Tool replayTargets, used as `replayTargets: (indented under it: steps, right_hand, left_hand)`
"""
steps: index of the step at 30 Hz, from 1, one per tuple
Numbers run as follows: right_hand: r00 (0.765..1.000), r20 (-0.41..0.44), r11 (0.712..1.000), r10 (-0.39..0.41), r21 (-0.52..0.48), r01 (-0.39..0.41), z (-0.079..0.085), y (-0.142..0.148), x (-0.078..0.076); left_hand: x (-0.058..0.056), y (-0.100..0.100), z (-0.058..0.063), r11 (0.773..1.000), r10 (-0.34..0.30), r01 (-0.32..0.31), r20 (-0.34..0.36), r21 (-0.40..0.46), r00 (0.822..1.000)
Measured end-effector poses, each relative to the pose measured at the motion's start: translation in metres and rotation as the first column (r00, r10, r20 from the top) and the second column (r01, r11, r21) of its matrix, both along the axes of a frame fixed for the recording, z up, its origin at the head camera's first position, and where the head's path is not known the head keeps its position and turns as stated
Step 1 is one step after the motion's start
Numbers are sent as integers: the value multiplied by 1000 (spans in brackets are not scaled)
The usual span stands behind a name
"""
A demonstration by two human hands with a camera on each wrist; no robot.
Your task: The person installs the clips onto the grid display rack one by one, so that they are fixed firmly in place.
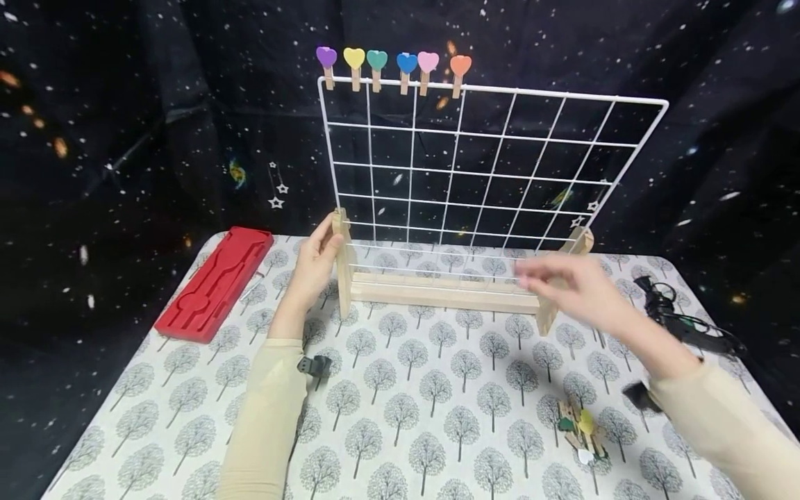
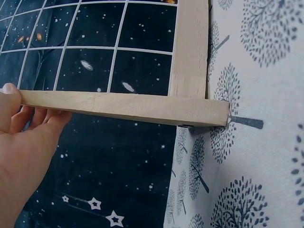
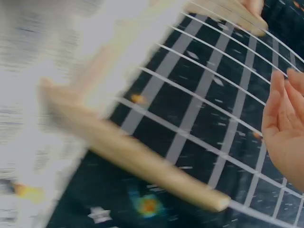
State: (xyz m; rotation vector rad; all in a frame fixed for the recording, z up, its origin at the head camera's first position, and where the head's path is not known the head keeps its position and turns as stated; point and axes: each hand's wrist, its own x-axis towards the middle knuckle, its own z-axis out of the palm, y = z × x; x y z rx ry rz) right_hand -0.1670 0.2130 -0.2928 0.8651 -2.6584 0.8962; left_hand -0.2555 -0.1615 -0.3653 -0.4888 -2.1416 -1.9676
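A white wire grid [image 1: 483, 130] stands in a wooden stand [image 1: 444, 293]. Along the left part of its top edge sit several heart-topped clothespins [image 1: 377, 61] in different colours. My left hand [image 1: 315, 267] grips the stand's left wooden upright [image 2: 133, 107], thumb on one side and fingers on the other. In front of the grid's lower right part, my right hand [image 1: 571, 281] is in the air, blurred, near the right upright [image 3: 156, 166]. Its fingers [image 3: 278, 102] look fairly straight in the right wrist view, and I see nothing held in them.
A red moulded tray [image 1: 215, 285] lies at the table's left, a thin metal piece [image 1: 252, 286] beside it. More clothespins [image 1: 582, 427] lie in a small pile at the front right. A black device with cables [image 1: 678, 316] rests near the right edge. A dark starry cloth [image 1: 187, 139] hangs behind.
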Motion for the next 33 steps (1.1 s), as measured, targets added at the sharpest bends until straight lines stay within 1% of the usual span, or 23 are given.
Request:
replayTargets:
  steps: [2,3,4,6,8,10,12,14,15,16,18,20,22,24,25,30,32,33]
  right_hand:
    - [1000,11,999,20,33,-20,-26,17,15]
    - [1000,15,999,16,51,-17,-37,26,24]
    - [1000,15,997,23,69,-24,-47,35,31]
    - [999,42,995,6,99,-10,-65,52,45]
    - [998,59,988,-17,153,8,-79,67,55]
    - [997,79,979,-15,203,-2,-90,80,64]
    - [994,105,970,-24,244,-2,-99,88,70]
    - [991,128,965,-35,263,0,-104,94,76]
    - [991,125,964,-41,266,6,-107,95,78]
    - [993,107,962,-50,272,19,-109,96,80]
    - [998,53,962,-38,271,22,-113,96,84]
    - [1000,-17,963,-7,269,11,-117,93,88]
    - [996,-69,966,48,257,-29,-120,89,91]
    - [992,-88,961,95,266,-68,-123,85,93]
    - [990,-92,957,105,281,-75,-124,83,94]
    - [983,-122,935,139,343,-90,-129,77,96]
    - [977,-126,930,171,347,-118,-130,76,94]
    - [971,-129,926,202,347,-146,-130,76,93]
  left_hand:
    - [-3,0,-5,1000,1,-1,1,-12,1000]
    - [-5,-1,-7,1000,4,-4,1,-15,1000]
    - [-7,-1,-9,1000,8,-8,-2,-23,1000]
    - [-9,-1,-11,999,14,-14,-14,-33,1000]
    - [-11,-2,-11,999,19,-19,-24,-26,1000]
    - [-11,-2,-9,999,23,-23,-29,-23,999]
    - [-8,-2,-4,999,29,-29,-20,-17,999]
    - [-3,-1,3,999,35,-36,-10,-18,999]
    - [0,-1,5,999,37,-38,-6,-17,999]
    - [2,-1,8,999,38,-38,-1,-17,999]
    - [0,-1,6,999,37,-38,-4,-21,999]
    - [-4,-3,2,999,39,-39,-12,-21,999]
    - [-9,-4,-3,999,38,-38,-17,-18,999]
    - [-11,-5,-5,999,38,-38,-17,-15,999]
    - [-10,-5,-5,999,38,-39,-14,-17,999]
    - [0,0,5,999,37,-37,13,-28,999]
    - [5,2,8,999,41,-40,21,-37,999]
    - [6,2,9,998,41,-40,22,-44,999]
